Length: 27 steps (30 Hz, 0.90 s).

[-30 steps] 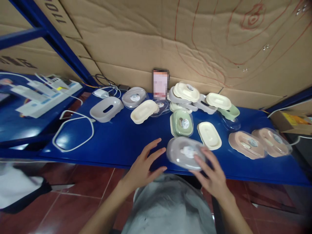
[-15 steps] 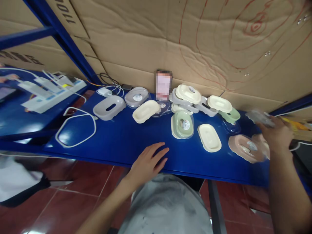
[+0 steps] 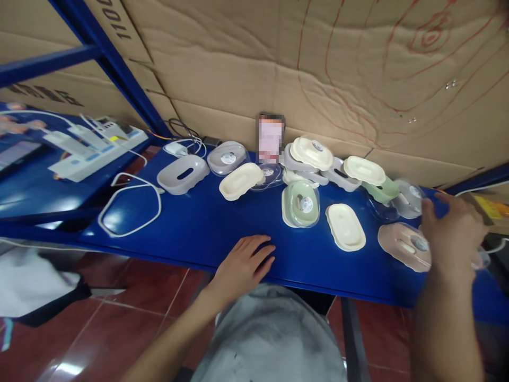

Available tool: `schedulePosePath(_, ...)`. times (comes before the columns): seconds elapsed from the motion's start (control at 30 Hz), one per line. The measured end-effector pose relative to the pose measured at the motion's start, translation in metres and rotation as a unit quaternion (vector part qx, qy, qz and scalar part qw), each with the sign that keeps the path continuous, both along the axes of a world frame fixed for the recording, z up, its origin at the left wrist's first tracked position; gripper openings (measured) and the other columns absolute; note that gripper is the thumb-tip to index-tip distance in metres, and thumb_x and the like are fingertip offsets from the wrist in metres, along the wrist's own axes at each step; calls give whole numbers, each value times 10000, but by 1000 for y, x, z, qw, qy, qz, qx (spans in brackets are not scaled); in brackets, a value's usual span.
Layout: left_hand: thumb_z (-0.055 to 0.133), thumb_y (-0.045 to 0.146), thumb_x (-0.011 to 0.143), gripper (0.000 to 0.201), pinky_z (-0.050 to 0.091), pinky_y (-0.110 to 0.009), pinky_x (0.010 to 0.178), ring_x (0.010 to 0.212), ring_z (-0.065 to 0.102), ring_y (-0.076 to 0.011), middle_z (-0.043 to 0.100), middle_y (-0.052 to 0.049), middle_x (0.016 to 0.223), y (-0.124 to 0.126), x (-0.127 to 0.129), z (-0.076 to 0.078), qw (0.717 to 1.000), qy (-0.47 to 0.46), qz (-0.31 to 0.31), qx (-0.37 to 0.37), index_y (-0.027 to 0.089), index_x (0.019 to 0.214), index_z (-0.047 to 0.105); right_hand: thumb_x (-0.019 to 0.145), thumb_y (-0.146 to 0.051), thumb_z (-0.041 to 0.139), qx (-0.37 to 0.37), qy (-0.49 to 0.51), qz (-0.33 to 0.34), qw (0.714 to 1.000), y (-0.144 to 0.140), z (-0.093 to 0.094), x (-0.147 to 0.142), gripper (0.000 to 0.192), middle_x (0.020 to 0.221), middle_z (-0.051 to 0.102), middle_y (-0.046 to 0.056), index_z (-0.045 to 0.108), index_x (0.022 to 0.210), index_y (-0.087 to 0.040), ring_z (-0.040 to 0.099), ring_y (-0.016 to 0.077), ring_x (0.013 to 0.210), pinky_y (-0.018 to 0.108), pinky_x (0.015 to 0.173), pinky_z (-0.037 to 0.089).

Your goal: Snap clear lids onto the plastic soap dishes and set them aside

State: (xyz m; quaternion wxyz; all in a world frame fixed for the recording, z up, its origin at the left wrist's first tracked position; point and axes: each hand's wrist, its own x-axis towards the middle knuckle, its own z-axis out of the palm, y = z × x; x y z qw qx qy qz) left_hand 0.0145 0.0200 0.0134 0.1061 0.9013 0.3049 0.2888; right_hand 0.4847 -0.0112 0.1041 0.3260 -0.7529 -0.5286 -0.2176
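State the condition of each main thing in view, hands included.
Left hand: open, holding nothing.
Right hand: at the lidded gray dish, grip unclear.
Green dish: under a clear lid.
Pink dish: lidded.
Leftmost gray dish: uncovered.
Phone: upright, screen pixelated.
Power strip: plugs inserted.
White cable: looped.

The blue table (image 3: 191,228) has cardboard (image 3: 222,69) behind it, marked with red curved lines. A phone (image 3: 270,140) with a blurred-out screen stands upright at the table's back edge. A looped white cable (image 3: 160,204) lies at its left end, near a white charger (image 3: 175,149). A white power strip (image 3: 89,163) sits left of the table, a box (image 3: 500,226) to its right, and red floor tiles (image 3: 149,297) below it.
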Motion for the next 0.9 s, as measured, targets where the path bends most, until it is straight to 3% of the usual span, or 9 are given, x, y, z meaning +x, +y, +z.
schedulePosePath(0.07,595,245,1085,212,627,-494,975,1143,735,-295,736,-144,1298,1,0,1,1000,5,0,4,170,1227,733,1093,-663,402,-8,-2,40,999,-5,-6,-67,666,1221,725,291,718,1295,-112,675,421,1242,729,1053,462)
schedulePosePath(0.13,592,243,1086,209,628,-496,970,1148,733,-301,736,-148,1297,1,1,1,1000,12,0,8,165,1221,730,1064,-636,548,-81,0,139,987,-2,-22,-133,541,1362,738,153,684,1414,-247,694,319,1282,543,1094,562)
schedulePosePath(0.2,591,243,1086,209,630,-496,961,1141,734,-303,737,-149,1289,1,1,1,1000,14,-1,11,161,1220,729,997,-692,641,-154,2,216,964,8,-41,-183,777,1637,545,179,506,1616,-242,559,396,1477,597,1151,539)
schedulePosePath(0.27,594,245,1085,212,630,-492,963,1138,734,-300,739,-151,1285,1,0,0,1000,12,-3,10,157,1221,730,1025,-633,626,-180,13,238,954,18,-55,-210,777,1689,475,195,436,1667,-239,471,449,1546,668,1153,520)
schedulePosePath(0.33,591,247,1087,213,628,-488,974,1139,733,-293,741,-150,1286,1,-1,-1,1000,5,-5,7,161,1218,736,1062,-549,599,-171,39,248,953,23,-62,-213,687,1660,513,186,445,1664,-255,492,429,1537,666,1166,517)
schedulePosePath(0.47,582,253,1088,224,621,-496,989,1154,731,-294,741,-141,1294,0,-1,-2,1000,-2,-5,-5,180,1222,746,1093,-434,576,-122,81,266,953,16,-61,-184,577,1596,600,136,479,1636,-266,560,325,1502,577,1224,509)
schedulePosePath(0.57,587,249,1084,218,622,-493,987,1148,732,-291,742,-134,1288,0,0,-2,1000,-7,-3,0,183,1220,743,1113,-337,511,-87,56,237,966,10,-61,-172,458,1572,626,123,569,1560,-252,527,325,1530,610,1235,479)
schedulePosePath(0.77,560,257,1097,216,635,-473,962,1120,737,-282,738,-133,1273,2,-1,-1,1000,6,-6,20,177,1212,724,1106,-384,562,-131,-37,270,953,17,-65,-200,476,1549,655,123,567,1563,-248,533,349,1516,623,1269,367)
schedulePosePath(0.9,566,253,1095,208,642,-491,964,1115,742,-294,739,-144,1267,2,-1,0,1000,7,-8,22,165,1206,718,1129,-388,518,-156,-9,313,937,25,-67,-207,436,1444,733,122,597,1533,-245,661,309,1389,602,1255,368)
